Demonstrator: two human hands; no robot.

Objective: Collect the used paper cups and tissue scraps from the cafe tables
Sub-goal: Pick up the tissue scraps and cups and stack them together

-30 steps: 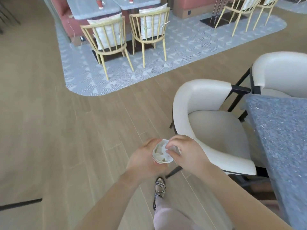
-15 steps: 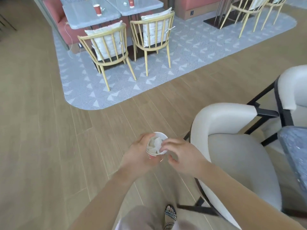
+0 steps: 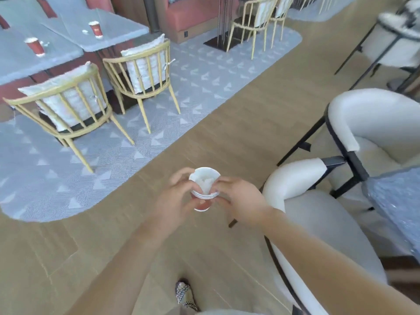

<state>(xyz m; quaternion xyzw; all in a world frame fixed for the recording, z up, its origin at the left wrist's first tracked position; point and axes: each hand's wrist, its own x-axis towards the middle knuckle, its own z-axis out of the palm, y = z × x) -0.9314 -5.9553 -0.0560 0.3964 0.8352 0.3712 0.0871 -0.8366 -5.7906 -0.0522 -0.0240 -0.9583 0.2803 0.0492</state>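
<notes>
I hold a stack of nested paper cups [image 3: 203,194], white inside and red outside, in front of me above the wooden floor. White tissue scraps [image 3: 206,183] fill the top cup. My left hand [image 3: 176,198] grips the stack from the left. My right hand [image 3: 238,201] holds the stack's right side, its fingers at the rim. Far off at the upper left, two red paper cups [image 3: 34,46] [image 3: 95,29] stand on grey cafe tables [image 3: 68,26], each with a small white tissue scrap [image 3: 85,31] beside it.
Two wooden chairs [image 3: 68,105] with white cushions stand on a grey patterned rug [image 3: 136,142] before those tables. White padded armchairs [image 3: 318,223] and a dark speckled table [image 3: 400,201] are close on my right. My sandalled foot [image 3: 184,294] is below.
The view has swung up and to the left as I walk, so the far tables with red cups look nearer. Both hands stay on the cup stack.
</notes>
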